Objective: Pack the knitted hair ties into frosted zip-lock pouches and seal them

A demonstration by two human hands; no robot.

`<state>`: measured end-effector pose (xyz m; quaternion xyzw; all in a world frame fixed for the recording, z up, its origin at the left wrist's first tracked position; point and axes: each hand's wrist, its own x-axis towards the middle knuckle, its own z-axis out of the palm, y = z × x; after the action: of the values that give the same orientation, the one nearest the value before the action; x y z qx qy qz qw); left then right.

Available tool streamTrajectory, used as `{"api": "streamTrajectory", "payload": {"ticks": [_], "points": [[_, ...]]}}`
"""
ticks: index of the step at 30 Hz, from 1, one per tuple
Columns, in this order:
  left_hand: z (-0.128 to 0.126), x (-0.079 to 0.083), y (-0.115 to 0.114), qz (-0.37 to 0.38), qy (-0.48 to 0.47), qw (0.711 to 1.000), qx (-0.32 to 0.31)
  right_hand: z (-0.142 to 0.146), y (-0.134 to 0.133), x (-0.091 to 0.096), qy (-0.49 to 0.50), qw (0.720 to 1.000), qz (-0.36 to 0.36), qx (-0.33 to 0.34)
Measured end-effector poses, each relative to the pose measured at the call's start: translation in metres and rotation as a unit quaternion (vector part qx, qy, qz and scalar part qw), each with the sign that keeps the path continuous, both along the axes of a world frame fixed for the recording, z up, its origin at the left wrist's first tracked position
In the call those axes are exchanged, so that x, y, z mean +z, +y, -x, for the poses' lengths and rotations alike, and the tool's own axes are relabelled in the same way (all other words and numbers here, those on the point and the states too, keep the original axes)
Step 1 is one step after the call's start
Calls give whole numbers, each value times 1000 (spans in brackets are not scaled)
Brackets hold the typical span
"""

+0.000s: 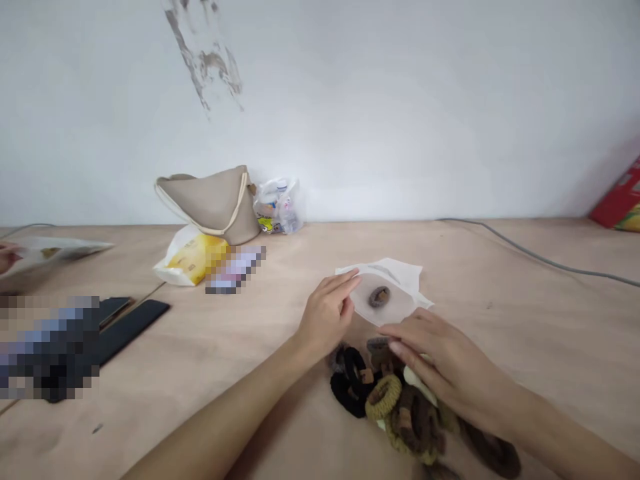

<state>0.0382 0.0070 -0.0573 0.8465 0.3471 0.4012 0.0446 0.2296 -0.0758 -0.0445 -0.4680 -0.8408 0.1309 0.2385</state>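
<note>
My left hand [326, 315] lies at the left edge of a translucent white plastic sleeve [385, 290], its fingertips on the film and its thumb hidden. Inside the sleeve shows one brown hair tie [379, 297]. My right hand [435, 357] hovers with extended fingers over a heap of fabric hair ties [395, 407] in black, brown, olive and cream. Its fingertips are close to a dark brown tie [377, 345], and I cannot tell whether they touch it. Part of the heap is hidden under that hand.
On the plywood table [210, 373] lie black slabs [135, 330] beside a pixelated dark object [50, 347]. Another person's hand [7, 257] holds a white packet [55, 252]. Further back stand a beige bag [210, 203], plastic packets [193, 257] and a red box [620, 197]. A grey cable [540, 253] crosses the table.
</note>
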Motion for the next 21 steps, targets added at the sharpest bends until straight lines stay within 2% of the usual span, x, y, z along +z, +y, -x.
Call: {"api": "streamTrajectory", "payload": {"ticks": [3, 6, 9, 13, 14, 16, 19, 21], "points": [[1, 0, 0, 11, -8, 1000, 12, -1, 3, -6, 38, 997, 46, -46], [2, 0, 0, 11, -8, 1000, 21, 1, 7, -9, 15, 997, 71, -33], [3, 1, 0, 10, -14, 1000, 26, 6, 8, -9, -13, 997, 70, -19], [5, 5, -2, 18, -20, 999, 44, 8, 5, -9, -17, 998, 51, -40], [5, 6, -3, 22, -18, 998, 47, 7, 5, -9, -8, 999, 28, -42], [5, 8, -4, 35, -17, 998, 47, 5, 7, -11, 25, 996, -64, -51], [4, 10, -5, 59, -24, 997, 47, 3, 9, -13, 52, 976, -199, -77], [3, 12, -5, 79, -27, 995, 47, 8, 7, -10, 33, 979, -193, -62]]}}
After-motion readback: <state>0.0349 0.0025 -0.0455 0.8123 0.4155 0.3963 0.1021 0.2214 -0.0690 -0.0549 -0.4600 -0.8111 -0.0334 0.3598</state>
